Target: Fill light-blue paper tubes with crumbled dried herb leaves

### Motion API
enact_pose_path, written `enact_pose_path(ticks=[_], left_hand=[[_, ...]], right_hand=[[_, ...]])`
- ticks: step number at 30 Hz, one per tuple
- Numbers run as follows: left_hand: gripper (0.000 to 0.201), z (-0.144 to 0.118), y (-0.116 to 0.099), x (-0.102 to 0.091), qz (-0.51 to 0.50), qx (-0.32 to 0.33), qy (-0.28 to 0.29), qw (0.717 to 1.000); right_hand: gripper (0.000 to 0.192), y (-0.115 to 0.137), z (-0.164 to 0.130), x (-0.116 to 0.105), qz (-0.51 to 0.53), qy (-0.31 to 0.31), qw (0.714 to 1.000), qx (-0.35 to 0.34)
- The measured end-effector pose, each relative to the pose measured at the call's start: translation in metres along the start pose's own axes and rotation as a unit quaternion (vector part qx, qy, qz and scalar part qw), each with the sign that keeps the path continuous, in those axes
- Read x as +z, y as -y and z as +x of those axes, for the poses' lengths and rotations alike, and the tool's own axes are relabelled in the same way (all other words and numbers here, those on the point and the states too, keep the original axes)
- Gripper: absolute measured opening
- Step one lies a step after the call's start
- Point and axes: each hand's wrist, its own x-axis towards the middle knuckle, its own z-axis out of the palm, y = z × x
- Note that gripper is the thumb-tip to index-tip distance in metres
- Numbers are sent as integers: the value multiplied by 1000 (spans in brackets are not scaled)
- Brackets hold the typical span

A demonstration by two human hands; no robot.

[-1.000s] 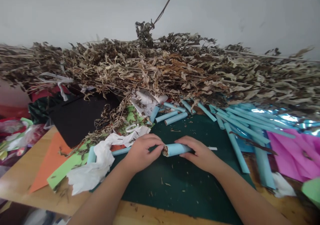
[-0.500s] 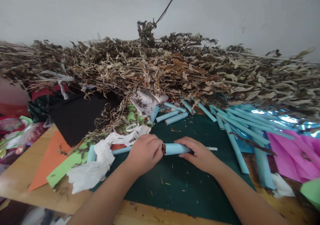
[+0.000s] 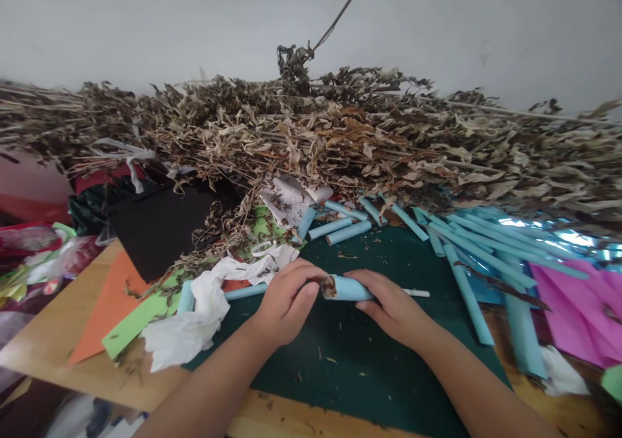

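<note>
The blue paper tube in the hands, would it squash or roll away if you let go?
The blue paper tube is rolled paper, so it probably squashes if squeezed hard. It is round, so it might roll on the green mat. Dry bits show at its open end; some may spill if tipped. The right hand holds it; the left hand touches its end.
</note>
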Motion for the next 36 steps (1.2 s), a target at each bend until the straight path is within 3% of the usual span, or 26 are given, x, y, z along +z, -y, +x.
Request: enact_pose_path(ticks=[2,5,13,19,27,32,36], left_hand=[[38,-3,0,2,-95,39,4,995],[49,-6,-3,9,-130,82,34,988],[50,-11,-4,16,-81,166,-45,982],[35,-9,-6,13,17,186,-77,979],[25,-4,-3,17,-8,166,-50,985],[29,-6,0,16,-59,185,-15,981],[30,-7,-3,17,-60,203,16,977]], right_hand=[[32,0,-1,2,6,-13,1000,-23],[37,2,-1,4,3,5,998,-59],[42,11,1,10,18,34,997,-67],[41,15,2,14,35,41,997,-57],[34,25,4,21,21,51,998,-7],[32,17,3,4,-75,64,994,-42],[43,-3,-2,-13,-181,32,982,46]])
